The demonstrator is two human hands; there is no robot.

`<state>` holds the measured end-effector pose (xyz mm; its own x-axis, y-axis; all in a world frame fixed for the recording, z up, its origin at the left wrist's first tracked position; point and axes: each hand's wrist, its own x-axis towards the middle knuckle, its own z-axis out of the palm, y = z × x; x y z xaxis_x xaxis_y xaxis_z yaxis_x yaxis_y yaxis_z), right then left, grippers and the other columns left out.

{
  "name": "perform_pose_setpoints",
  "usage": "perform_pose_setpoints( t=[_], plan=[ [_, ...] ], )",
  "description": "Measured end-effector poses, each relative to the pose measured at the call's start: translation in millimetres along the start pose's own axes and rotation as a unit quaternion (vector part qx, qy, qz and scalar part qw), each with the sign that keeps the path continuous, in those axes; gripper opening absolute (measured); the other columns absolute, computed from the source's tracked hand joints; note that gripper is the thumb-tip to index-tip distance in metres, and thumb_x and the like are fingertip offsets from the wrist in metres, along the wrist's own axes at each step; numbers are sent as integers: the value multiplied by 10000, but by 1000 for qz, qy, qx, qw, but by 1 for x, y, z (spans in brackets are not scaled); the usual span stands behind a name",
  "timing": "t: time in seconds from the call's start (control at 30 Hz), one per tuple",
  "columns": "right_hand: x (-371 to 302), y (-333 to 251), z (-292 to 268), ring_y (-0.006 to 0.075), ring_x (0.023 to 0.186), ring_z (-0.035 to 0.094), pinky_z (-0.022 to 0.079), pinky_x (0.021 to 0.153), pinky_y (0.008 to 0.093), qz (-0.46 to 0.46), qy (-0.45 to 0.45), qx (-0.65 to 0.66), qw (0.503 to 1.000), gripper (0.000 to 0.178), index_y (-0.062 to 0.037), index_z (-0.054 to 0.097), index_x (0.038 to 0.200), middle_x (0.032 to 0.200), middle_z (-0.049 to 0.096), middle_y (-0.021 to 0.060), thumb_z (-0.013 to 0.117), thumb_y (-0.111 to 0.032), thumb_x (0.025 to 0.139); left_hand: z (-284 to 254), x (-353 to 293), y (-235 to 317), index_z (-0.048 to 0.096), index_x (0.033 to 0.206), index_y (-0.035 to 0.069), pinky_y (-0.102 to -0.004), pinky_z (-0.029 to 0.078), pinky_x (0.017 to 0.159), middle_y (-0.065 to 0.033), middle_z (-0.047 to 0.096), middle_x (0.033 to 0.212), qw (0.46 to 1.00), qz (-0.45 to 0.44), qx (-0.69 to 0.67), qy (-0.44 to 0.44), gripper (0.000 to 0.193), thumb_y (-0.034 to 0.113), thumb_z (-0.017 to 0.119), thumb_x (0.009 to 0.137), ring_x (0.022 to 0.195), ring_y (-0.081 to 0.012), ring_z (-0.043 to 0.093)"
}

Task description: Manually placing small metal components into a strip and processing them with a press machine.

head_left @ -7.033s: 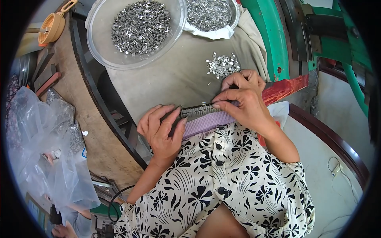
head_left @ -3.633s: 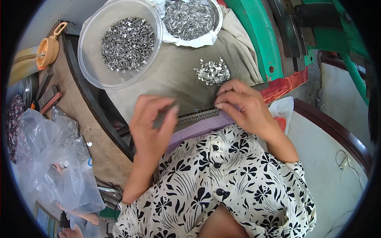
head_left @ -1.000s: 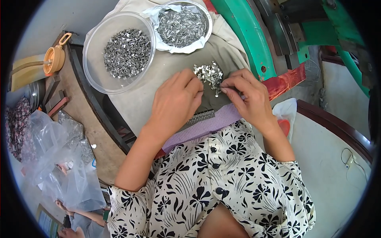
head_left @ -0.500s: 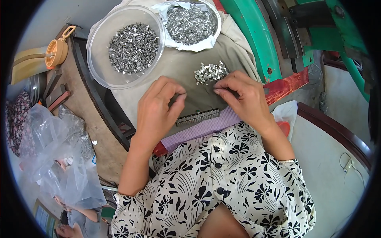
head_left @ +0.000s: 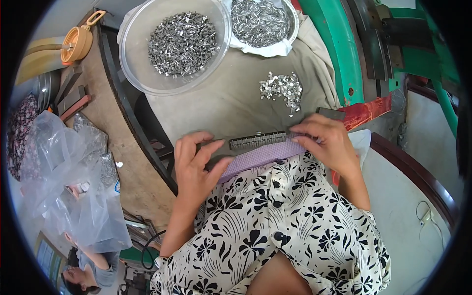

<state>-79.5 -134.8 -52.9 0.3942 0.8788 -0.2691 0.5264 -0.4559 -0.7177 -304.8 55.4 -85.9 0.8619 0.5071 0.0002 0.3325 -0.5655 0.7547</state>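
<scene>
A narrow dark metal strip (head_left: 257,141) with a row of slots lies along the far edge of a purple cloth (head_left: 255,158) in front of me. Thin metal pieces seem to stand in its slots. My left hand (head_left: 195,167) hovers off the strip's left end, fingers spread, holding nothing visible. At the opposite end my right hand (head_left: 328,145) has its index finger and thumb apart close to the strip; I cannot tell whether they touch it. Beyond the right hand, a loose heap of small shiny metal pieces (head_left: 282,88) rests on the grey-brown cloth (head_left: 206,105).
A clear plastic tub (head_left: 132,73) of small metal parts stands far left, beside a lined bowl (head_left: 295,29) of metal pins. Green machine framing (head_left: 327,54) rises on the right. Plastic bags (head_left: 78,187) cover the left bench. A person (head_left: 93,265) is at lower left.
Both hands have come nearer to me, to either end of the strip. The left fingers have spread apart. The right hand has left the heap of pieces. The whole view has shifted slightly.
</scene>
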Motion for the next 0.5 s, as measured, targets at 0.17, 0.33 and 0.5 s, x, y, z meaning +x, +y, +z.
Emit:
perform_pose_setpoints(
  t=[0.17,0.33,0.5],
  plan=[
    [-12,0,15,242,832,664,521,722,334,6,24,5,1000,307,-25,743,1064,914,668,90,781,-64,763,12,-4,-1,743,998,55,-382,427,869,-103,635,1074,1000,6,8,8,393,109,864,628,1012,-286,551],
    [-14,2,20,238,831,661,527,724,335,-19,47,-6,999,294,-32,751,1052,909,667,87,776,-57,760,12,-6,-5,739,926,66,-381,426,858,-93,647,1039,1000,17,7,10,334,116,868,622,1009,-283,550],
    [-13,-1,17,247,817,662,528,703,345,-47,-18,-15,999,219,-44,759,988,867,680,75,761,-56,769,4,-14,-10,731,905,90,-398,415,885,-59,629,1089,1000,15,13,-9,279,145,849,658,1050,-285,545]
  ],
)
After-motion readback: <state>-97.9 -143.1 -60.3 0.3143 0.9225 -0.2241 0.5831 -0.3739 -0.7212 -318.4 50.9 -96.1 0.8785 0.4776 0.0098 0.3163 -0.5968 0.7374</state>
